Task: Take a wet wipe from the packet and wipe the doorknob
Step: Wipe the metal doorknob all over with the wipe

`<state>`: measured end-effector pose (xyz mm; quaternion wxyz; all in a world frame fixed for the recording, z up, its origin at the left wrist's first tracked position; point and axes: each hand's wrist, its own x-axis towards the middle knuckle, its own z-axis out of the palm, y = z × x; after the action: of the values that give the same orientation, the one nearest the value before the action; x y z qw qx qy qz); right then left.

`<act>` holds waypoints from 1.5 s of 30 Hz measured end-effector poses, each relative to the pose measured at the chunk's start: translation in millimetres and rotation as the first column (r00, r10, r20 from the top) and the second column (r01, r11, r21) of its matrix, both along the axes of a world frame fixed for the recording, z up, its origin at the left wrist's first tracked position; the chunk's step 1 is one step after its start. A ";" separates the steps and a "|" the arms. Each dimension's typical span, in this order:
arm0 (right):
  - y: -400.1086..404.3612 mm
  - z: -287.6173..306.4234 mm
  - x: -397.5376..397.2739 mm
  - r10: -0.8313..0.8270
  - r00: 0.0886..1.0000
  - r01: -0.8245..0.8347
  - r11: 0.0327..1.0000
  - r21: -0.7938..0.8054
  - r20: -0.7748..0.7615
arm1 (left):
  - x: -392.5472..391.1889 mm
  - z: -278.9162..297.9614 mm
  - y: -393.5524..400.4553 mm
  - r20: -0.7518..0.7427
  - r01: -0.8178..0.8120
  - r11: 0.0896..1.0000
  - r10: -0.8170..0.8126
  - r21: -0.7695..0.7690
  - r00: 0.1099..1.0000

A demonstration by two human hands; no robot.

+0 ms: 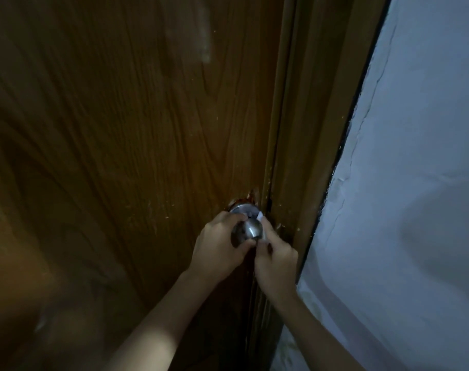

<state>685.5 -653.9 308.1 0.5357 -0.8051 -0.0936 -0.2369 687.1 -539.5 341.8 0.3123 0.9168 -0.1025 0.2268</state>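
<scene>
Hands at work on a metal doorknob

Wood-grain door [107, 129] fills the left and centre of the dim view, its brown surface scuffed and chipped with pale marks near the latch edge. A person's left hand [217, 247] reaches up from the lower centre, its fingers [234, 217] curled over the top of the round metal doorknob [248, 231] and its thumb pressed to the underside, so the hand grips the knob from the left. The knob sits low on the door, close to the closing edge, with its round plate showing just above it. A scrap of white wet wipe [260, 216] shows at the knob's right side, pinched against the metal. The right hand [276, 261] comes in from the lower right, fingers closed on the wipe and touching the knob. Just beyond runs the brown door frame [316, 116], and to its right a pale wall [420, 170] with cracked plaster along the frame.
</scene>
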 end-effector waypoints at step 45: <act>-12.3 2.7 12.0 0.145 0.976 -0.073 0.923 -0.378 0.166 | -0.4 2.2 1.3 0.000 0.027 1.000 -0.027 0.009 1.000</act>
<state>697.5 -666.1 310.8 0.3755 -0.8586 -0.2319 -0.2608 686.7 -538.2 344.0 0.3114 0.9167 -0.1159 0.2219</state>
